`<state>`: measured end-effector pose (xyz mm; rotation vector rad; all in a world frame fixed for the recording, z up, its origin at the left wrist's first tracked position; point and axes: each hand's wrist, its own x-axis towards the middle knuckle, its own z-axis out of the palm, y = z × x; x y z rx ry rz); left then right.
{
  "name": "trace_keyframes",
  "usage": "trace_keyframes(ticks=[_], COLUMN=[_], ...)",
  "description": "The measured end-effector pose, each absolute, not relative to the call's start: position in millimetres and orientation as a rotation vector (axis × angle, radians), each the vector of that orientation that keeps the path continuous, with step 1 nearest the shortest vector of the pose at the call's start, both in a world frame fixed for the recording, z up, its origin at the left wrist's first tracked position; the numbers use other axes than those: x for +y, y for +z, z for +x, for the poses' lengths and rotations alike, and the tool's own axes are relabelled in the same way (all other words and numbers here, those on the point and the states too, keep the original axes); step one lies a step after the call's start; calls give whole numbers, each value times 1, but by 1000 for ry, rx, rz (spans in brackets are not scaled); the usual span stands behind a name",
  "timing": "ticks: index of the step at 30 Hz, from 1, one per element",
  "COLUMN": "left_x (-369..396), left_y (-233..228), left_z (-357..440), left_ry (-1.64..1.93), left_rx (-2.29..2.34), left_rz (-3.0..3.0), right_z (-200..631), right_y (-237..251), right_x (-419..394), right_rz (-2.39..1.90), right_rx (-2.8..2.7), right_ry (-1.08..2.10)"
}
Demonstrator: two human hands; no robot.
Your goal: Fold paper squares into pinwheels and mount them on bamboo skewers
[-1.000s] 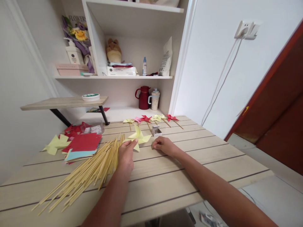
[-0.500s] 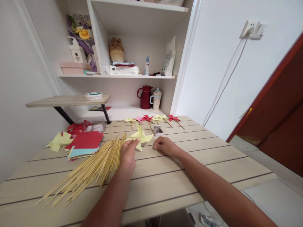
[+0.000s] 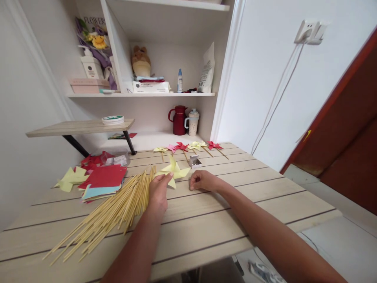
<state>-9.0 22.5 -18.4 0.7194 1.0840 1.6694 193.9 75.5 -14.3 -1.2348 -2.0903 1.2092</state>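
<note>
Between the thumb and fingers of my left hand (image 3: 159, 190) is a pale yellow paper pinwheel (image 3: 176, 168), its blades facing up. To its right, my right hand (image 3: 203, 181) is closed with thumb and fingertips together, low over the table; whatever is pinched there is too small to make out. Just beyond that hand stands a small open box (image 3: 194, 162) with tiny metallic bits inside. A spread bundle of thin wooden sticks (image 3: 118, 212) lies left of my left hand. Several finished pinwheels on sticks, among them a red pinwheel (image 3: 214, 145), lie along the table's back.
At the left are stacked coloured paper squares (image 3: 104, 179), a loose yellow pinwheel (image 3: 70, 179) and a clear plastic container (image 3: 119, 159). A small raised shelf (image 3: 79, 127) stands behind them. A dark red jug (image 3: 179, 121) and a cup (image 3: 193, 122) stand at the back.
The view has shifted slightly, so the background sits a little further left. My left hand still holds the yellow pinwheel, and my right hand stays near it with fingers pinched.
</note>
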Motion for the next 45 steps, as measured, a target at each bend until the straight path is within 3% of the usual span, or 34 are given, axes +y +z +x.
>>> trace_keyframes(ticks=[45], left_x=[20], left_y=[-18], left_z=[-9], left_ry=[1663], left_rx=[1068], left_rz=[706], right_z=[203], right_y=[-11], right_x=[51], right_rz=[-1190], right_rx=[-1897], right_ry=[1233])
